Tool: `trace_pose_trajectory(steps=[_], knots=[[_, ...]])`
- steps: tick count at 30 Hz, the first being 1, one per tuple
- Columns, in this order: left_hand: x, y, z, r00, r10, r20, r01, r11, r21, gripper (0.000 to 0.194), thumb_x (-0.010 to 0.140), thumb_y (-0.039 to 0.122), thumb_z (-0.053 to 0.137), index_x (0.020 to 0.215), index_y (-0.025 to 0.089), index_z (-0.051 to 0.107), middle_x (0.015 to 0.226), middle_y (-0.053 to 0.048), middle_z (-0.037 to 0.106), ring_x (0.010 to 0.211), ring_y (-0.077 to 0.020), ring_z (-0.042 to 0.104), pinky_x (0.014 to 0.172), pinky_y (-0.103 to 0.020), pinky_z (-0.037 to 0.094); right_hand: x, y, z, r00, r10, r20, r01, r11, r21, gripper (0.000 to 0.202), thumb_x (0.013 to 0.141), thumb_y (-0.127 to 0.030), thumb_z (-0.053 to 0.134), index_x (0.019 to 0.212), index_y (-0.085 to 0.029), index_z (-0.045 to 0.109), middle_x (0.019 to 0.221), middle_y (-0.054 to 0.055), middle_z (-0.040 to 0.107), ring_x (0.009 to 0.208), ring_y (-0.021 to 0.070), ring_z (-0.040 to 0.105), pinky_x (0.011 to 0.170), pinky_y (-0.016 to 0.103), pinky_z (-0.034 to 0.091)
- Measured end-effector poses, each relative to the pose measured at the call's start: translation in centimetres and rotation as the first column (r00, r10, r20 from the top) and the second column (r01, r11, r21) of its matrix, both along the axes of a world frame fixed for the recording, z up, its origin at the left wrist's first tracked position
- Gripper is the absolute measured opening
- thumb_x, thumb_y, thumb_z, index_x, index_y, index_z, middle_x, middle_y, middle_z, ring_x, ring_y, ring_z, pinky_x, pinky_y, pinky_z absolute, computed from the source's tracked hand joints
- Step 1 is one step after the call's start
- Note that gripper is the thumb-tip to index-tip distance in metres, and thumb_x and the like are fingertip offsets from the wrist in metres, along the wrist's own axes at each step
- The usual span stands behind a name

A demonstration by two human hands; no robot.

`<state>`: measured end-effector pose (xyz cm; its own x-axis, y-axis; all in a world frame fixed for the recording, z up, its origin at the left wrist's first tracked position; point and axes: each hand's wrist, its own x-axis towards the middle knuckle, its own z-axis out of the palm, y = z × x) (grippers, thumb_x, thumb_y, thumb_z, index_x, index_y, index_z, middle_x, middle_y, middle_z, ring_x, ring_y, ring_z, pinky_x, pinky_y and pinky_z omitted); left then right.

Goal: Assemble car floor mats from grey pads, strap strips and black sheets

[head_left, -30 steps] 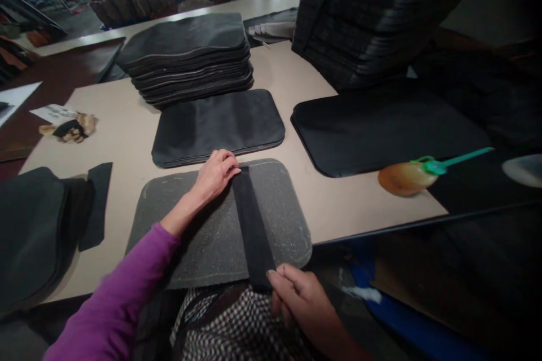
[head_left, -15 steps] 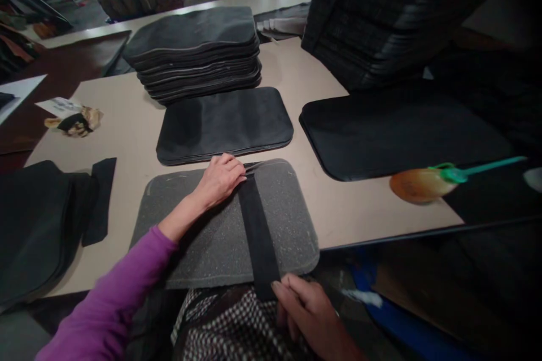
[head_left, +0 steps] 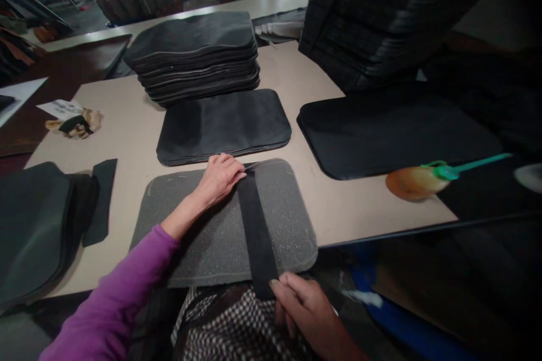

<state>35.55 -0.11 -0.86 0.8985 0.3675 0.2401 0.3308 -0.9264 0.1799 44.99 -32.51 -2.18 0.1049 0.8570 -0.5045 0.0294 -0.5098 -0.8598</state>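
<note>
A grey, speckled rounded panel [head_left: 203, 237] lies at the table's front edge, directly before me. Across its right part runs a black strip [head_left: 256, 225], its near end hanging past the panel's edge. My left hand [head_left: 222, 176] is closed at the strip's far end, by the panel's back edge, with the fingertips pinching there. Thumb and fingers of my right hand [head_left: 300, 304] pinch the strip's near end, above a checked cloth [head_left: 224, 327] on my lap.
Behind the panel lie a flat black panel pile [head_left: 228, 127] and a taller stack [head_left: 195, 56]. More black panels [head_left: 381, 135] sit right, beside an orange squeeze bottle [head_left: 417, 181] with a green nozzle. At left are black pieces [head_left: 34, 220] and a crumpled scrap [head_left: 80, 123].
Both hands keep their grip on the strip and have barely moved. The view has shifted very slightly.
</note>
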Motion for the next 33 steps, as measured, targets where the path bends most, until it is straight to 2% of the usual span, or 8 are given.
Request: trace_pose_trajectory(steps=[3, 7, 12, 21, 24, 27, 30, 33], knots=[[0.9, 0.1, 0.1, 0.995, 0.095, 0.002, -0.095, 0.993, -0.063, 0.021, 0.105, 0.039, 0.052, 0.102, 0.023, 0.066, 0.103, -0.007, 0.073, 0.106, -0.0264, 0.057, 0.093, -0.044, 0.039, -0.1, 0.5, 0.3, 0.998, -0.029, -0.047, 0.029, 1.0, -0.003, 0.059, 0.1, -0.071, 0.043, 0.069, -0.022, 0.054, 0.054, -0.002, 0.057, 0.049, 0.0113, 0.052, 0.054, 0.025, 0.04], [2.2, 0.4, -0.2, 0.987, 0.162, -0.019, -0.163, 0.986, -0.044, 0.02, 0.104, 0.037, 0.055, 0.101, 0.022, 0.068, 0.106, -0.009, 0.07, 0.103, -0.0272, 0.056, 0.089, -0.042, 0.04, -0.2, 1.6, 0.6, 0.993, -0.061, -0.101, 0.06, 0.998, -0.016, 0.06, 0.096, -0.076, 0.045, 0.07, -0.022, 0.053, 0.051, -0.003, 0.055, 0.044, 0.0109, 0.05, 0.05, 0.024, 0.038], [2.9, 0.9, -0.5, 0.983, 0.181, -0.024, -0.182, 0.983, -0.036, 0.015, 0.1, 0.034, 0.062, 0.098, 0.021, 0.069, 0.109, -0.009, 0.068, 0.105, -0.0278, 0.055, 0.087, -0.042, 0.041, -0.3, 2.5, 0.0, 0.985, -0.095, -0.147, 0.093, 0.995, -0.02, 0.06, 0.094, -0.078, 0.046, 0.073, -0.022, 0.052, 0.054, -0.002, 0.059, 0.042, 0.0097, 0.049, 0.049, 0.023, 0.037], [3.0, 1.4, -0.9, 0.987, 0.158, 0.006, -0.158, 0.987, -0.034, 0.01, 0.098, 0.032, 0.067, 0.098, 0.022, 0.069, 0.11, -0.008, 0.068, 0.105, -0.027, 0.054, 0.088, -0.041, 0.041, -0.5, 2.4, -0.6, 0.981, -0.108, -0.162, 0.109, 0.994, -0.004, 0.057, 0.095, -0.074, 0.048, 0.074, -0.021, 0.052, 0.057, 0.0, 0.064, 0.042, 0.0096, 0.051, 0.047, 0.023, 0.037], [3.1, 1.2, -0.9, 0.991, 0.135, 0.001, -0.135, 0.991, 0.007, 0.011, 0.099, 0.031, 0.063, 0.104, 0.023, 0.068, 0.115, -0.009, 0.066, 0.11, -0.0285, 0.053, 0.092, -0.044, 0.04, -0.5, 2.6, -0.3, 0.982, -0.112, -0.152, 0.114, 0.993, 0.002, 0.055, 0.096, -0.07, 0.049, 0.072, -0.021, 0.053, 0.058, 0.001, 0.064, 0.043, 0.0092, 0.052, 0.048, 0.022, 0.039], [3.0, 0.6, -1.0, 0.992, 0.107, -0.062, -0.105, 0.994, 0.034, 0.019, 0.104, 0.032, 0.051, 0.105, 0.024, 0.069, 0.112, -0.009, 0.066, 0.115, -0.0296, 0.051, 0.101, -0.048, 0.036, -0.3, 2.6, 0.0, 0.983, -0.126, -0.137, 0.128, 0.992, 0.009, 0.052, 0.096, -0.066, 0.053, 0.072, -0.021, 0.055, 0.057, 0.0, 0.063, 0.044, 0.0091, 0.052, 0.049, 0.022, 0.042], [2.6, -0.3, -0.9, 0.991, 0.105, -0.078, -0.106, 0.994, -0.004, 0.031, 0.108, 0.037, 0.042, 0.105, 0.022, 0.069, 0.107, -0.008, 0.065, 0.122, -0.0298, 0.049, 0.11, -0.05, 0.031, -0.2, 2.4, -0.2, 0.982, -0.142, -0.123, 0.145, 0.989, 0.015, 0.051, 0.095, -0.065, 0.056, 0.072, -0.02, 0.057, 0.058, 0.0, 0.065, 0.043, 0.0088, 0.051, 0.047, 0.022, 0.04], [1.7, -1.3, -0.5, 0.992, 0.101, -0.073, -0.105, 0.993, -0.052, 0.039, 0.108, 0.045, 0.04, 0.108, 0.019, 0.069, 0.106, -0.008, 0.064, 0.128, -0.0314, 0.048, 0.113, -0.052, 0.028, -0.1, 2.0, -0.5, 0.984, -0.15, -0.093, 0.151, 0.989, 0.001, 0.049, 0.096, -0.064, 0.057, 0.077, -0.019, 0.06, 0.059, 0.001, 0.067, 0.041, 0.0089, 0.051, 0.044, 0.021, 0.037]])
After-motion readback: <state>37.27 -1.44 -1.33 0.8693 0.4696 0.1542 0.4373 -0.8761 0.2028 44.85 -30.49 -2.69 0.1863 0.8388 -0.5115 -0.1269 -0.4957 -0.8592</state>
